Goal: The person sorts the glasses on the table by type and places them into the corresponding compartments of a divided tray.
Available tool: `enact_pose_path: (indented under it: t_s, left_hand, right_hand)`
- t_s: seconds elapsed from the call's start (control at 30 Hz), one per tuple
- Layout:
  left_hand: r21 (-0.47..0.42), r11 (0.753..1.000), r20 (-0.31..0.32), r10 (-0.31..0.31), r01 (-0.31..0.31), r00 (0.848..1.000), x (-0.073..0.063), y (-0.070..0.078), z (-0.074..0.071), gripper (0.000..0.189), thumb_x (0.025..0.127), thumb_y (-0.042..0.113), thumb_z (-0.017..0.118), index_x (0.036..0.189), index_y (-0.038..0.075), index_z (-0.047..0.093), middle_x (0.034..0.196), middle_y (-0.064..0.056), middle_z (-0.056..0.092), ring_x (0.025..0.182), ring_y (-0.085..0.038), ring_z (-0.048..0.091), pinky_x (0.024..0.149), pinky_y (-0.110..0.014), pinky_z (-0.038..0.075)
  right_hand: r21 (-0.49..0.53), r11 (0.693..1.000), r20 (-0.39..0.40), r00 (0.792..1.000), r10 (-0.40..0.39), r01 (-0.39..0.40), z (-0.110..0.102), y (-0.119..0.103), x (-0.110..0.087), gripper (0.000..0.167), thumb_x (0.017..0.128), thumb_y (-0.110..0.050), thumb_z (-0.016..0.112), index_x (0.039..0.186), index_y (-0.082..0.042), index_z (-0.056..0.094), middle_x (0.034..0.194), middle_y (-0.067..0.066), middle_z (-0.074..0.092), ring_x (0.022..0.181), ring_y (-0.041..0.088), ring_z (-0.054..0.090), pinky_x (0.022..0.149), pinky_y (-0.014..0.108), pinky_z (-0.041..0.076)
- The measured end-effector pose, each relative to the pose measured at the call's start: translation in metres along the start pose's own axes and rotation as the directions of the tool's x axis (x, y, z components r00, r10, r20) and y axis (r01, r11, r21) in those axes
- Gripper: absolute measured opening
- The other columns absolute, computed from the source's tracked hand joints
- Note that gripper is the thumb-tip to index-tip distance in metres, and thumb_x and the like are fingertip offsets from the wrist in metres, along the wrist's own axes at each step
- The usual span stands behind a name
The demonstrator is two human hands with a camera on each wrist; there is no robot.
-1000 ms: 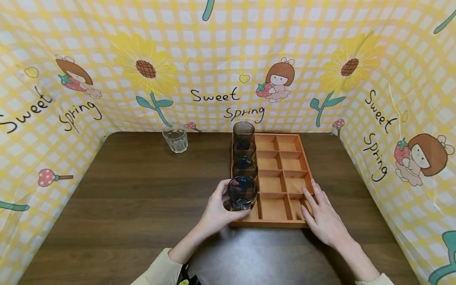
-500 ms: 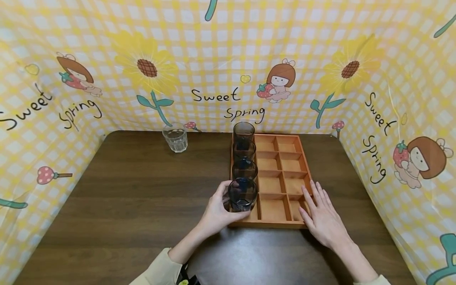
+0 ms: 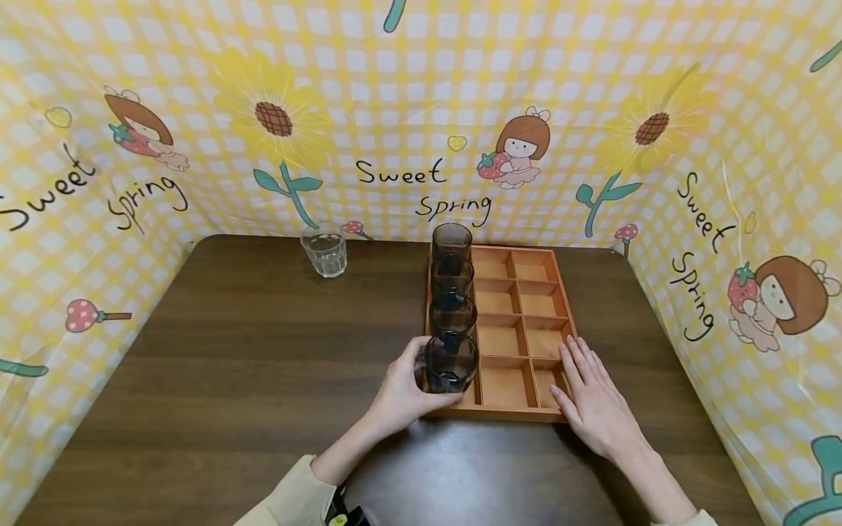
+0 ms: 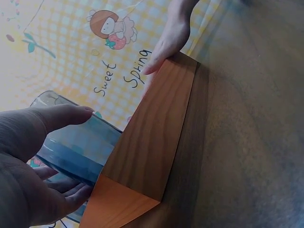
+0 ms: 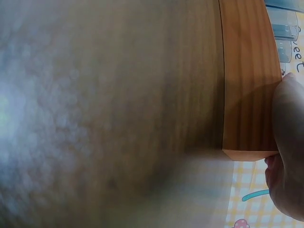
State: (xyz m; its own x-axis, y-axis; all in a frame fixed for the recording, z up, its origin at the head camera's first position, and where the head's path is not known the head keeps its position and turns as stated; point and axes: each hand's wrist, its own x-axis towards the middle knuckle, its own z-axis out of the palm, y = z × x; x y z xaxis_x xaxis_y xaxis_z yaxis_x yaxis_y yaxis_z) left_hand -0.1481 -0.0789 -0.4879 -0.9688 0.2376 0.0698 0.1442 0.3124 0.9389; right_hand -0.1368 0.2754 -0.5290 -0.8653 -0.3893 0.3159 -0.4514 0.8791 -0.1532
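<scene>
My left hand (image 3: 403, 380) holds a dark tinted drinking glass (image 3: 451, 363) at the front left compartment of a wooden divided tray (image 3: 503, 414). Thumb and fingers lie on opposite sides of this glass, as the left wrist view also shows. Behind it, more dark glasses (image 3: 452, 314) stand in a row along the tray's left column, the nearer ones partly covering those behind. At the tray's front right corner my right hand (image 3: 595, 402) rests with extended fingers on the right rim, its thumb over the corner compartment. The right wrist view shows the tray's side wall (image 5: 249, 85) beside that hand.
A clear faceted glass (image 3: 325, 252) stands apart at the back left of the dark wooden table (image 3: 250, 351). The tray's middle and right columns hold no glasses. A yellow checked cloth (image 3: 395, 95) encloses the table at the back and both sides.
The glass in my left hand has come down slightly toward the front of the tray. My right fingers have slid a little outward onto the right rim.
</scene>
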Motion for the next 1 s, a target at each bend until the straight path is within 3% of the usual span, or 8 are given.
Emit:
enact_pose_path:
  t_s: [0.2, 0.37, 0.53, 0.67, 0.83, 1.0]
  left_hand:
    - [0.073, 0.997, -0.008, 0.022, -0.022, 1.0, -0.004, -0.001, 0.001, 0.079, 0.075, 0.016, 0.104, 0.141, 0.011, 0.061, 0.126, -0.008, 0.077, 0.116, -0.027, 0.074, 0.1, -0.038, 0.06]
    - [0.145, 0.989, -0.028, 0.04, -0.035, 0.999, -0.006, -0.003, 0.003, 0.081, 0.074, 0.019, 0.104, 0.142, 0.009, 0.061, 0.127, -0.009, 0.074, 0.118, -0.027, 0.072, 0.102, -0.048, 0.06]
    - [0.25, 0.966, -0.041, 0.076, -0.063, 0.996, -0.008, -0.003, 0.002, 0.084, 0.074, 0.025, 0.105, 0.144, 0.006, 0.063, 0.138, -0.013, 0.069, 0.131, -0.032, 0.062, 0.111, -0.057, 0.055]
    - [0.322, 0.94, -0.008, 0.125, -0.116, 0.992, -0.008, -0.002, -0.003, 0.086, 0.077, 0.029, 0.103, 0.148, 0.006, 0.061, 0.147, -0.015, 0.062, 0.143, -0.035, 0.054, 0.118, -0.059, 0.051]
    - [0.38, 0.914, 0.036, 0.142, -0.145, 0.989, -0.008, -0.004, -0.023, 0.099, 0.081, 0.035, 0.1, 0.162, 0.009, 0.049, 0.16, -0.019, 0.052, 0.152, -0.038, 0.046, 0.124, -0.061, 0.046]
    - [0.426, 0.899, -0.006, 0.116, -0.103, 0.993, -0.001, -0.014, -0.061, 0.105, 0.084, 0.037, 0.097, 0.168, 0.008, 0.04, 0.17, -0.023, 0.042, 0.159, -0.044, 0.039, 0.128, -0.067, 0.038]
  right_hand:
    - [-0.006, 1.0, -0.003, 1.0, 0.015, -0.015, -0.001, -0.002, 0.0, 0.071, 0.113, -0.035, 0.059, 0.166, 0.007, 0.038, 0.174, 0.032, 0.035, 0.164, 0.047, 0.033, 0.138, 0.022, -0.006]
    - [-0.013, 0.999, 0.016, 0.999, 0.045, -0.045, -0.003, -0.004, 0.001, 0.072, 0.113, -0.037, 0.058, 0.167, 0.006, 0.038, 0.176, 0.032, 0.032, 0.163, 0.05, 0.034, 0.137, 0.021, -0.01]
    - [-0.01, 0.999, 0.031, 0.999, 0.042, -0.042, -0.004, -0.005, 0.001, 0.073, 0.113, -0.036, 0.058, 0.166, 0.009, 0.037, 0.175, 0.033, 0.033, 0.163, 0.05, 0.033, 0.136, 0.02, -0.011]
    - [-0.01, 1.0, 0.027, 0.999, 0.028, -0.027, -0.003, -0.003, 0.002, 0.073, 0.113, -0.034, 0.059, 0.165, 0.011, 0.037, 0.174, 0.033, 0.036, 0.162, 0.05, 0.034, 0.137, 0.021, -0.008]
    - [-0.001, 1.0, 0.034, 0.999, 0.024, -0.024, -0.003, -0.001, 0.002, 0.073, 0.112, -0.032, 0.059, 0.165, 0.012, 0.036, 0.174, 0.032, 0.037, 0.162, 0.049, 0.034, 0.137, 0.02, -0.009]
    - [0.01, 0.999, 0.045, 0.998, 0.036, -0.036, -0.002, -0.001, 0.002, 0.074, 0.113, -0.033, 0.058, 0.167, 0.011, 0.034, 0.174, 0.032, 0.035, 0.164, 0.049, 0.033, 0.136, 0.019, -0.01]
